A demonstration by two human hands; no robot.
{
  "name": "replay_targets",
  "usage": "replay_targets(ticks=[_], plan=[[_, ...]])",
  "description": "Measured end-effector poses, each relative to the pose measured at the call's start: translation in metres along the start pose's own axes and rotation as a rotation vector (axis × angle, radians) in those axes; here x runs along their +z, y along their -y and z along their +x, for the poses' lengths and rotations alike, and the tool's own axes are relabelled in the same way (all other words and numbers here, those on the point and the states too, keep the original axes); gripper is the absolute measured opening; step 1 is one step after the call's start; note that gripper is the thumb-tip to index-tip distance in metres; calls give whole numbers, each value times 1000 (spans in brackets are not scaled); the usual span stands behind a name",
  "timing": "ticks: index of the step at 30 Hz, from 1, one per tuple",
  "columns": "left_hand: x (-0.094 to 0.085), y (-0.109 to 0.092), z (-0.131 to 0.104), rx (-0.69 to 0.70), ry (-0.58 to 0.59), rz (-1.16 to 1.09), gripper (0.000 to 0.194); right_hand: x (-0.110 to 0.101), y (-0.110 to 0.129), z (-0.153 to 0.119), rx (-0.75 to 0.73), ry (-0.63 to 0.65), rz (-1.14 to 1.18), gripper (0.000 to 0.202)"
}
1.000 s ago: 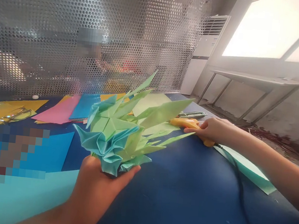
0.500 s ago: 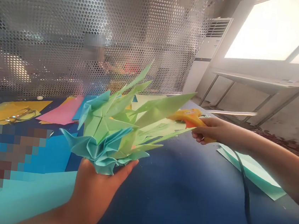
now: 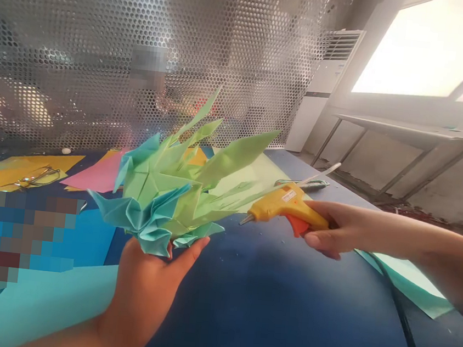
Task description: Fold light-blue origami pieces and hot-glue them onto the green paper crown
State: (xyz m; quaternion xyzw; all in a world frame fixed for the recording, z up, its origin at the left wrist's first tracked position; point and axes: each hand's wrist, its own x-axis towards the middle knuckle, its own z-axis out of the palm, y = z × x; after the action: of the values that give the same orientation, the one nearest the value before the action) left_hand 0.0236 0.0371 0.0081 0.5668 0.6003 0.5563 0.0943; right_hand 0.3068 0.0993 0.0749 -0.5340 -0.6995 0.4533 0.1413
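Note:
A folded paper model [image 3: 159,188], with long pointed green leaves and ruffled blue petals, is held up from below by my left hand [image 3: 148,292]. Its fingers are mostly hidden behind the paper; the thumb shows at the right, along the lower blue folds. My right hand [image 3: 337,231] is closed round the handle of a yellow glue gun [image 3: 276,203] with an orange trigger. The metal nozzle points left and down, to the right of the green leaves and apart from the blue folds. A white glue stick [image 3: 326,172] sticks out of the gun's back.
Yellow sheets [image 3: 29,166] with glasses [image 3: 38,178] on them, pink paper [image 3: 95,170] and blue paper [image 3: 88,236] lie on the dark blue table [image 3: 242,307]. A black cable [image 3: 401,313] crosses pale green paper [image 3: 414,281] at right. Behind stands a perforated metal screen [image 3: 229,41].
The glue gun has come out from behind the green leaves, turning so its nozzle points down and left. My left hand and the paper model have shifted slightly left.

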Motion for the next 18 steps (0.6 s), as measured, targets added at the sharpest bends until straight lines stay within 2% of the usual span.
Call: replay_targets(ticks=[5, 12, 18], plan=[[1, 1, 0, -3, 12, -9, 14, 23, 6, 6, 32, 34, 66, 52], [0, 1, 1, -16, 7, -2, 17, 33, 7, 8, 194, 68, 83, 42], [2, 1, 1, -31, 13, 3, 19, 40, 11, 4, 212, 56, 97, 40]])
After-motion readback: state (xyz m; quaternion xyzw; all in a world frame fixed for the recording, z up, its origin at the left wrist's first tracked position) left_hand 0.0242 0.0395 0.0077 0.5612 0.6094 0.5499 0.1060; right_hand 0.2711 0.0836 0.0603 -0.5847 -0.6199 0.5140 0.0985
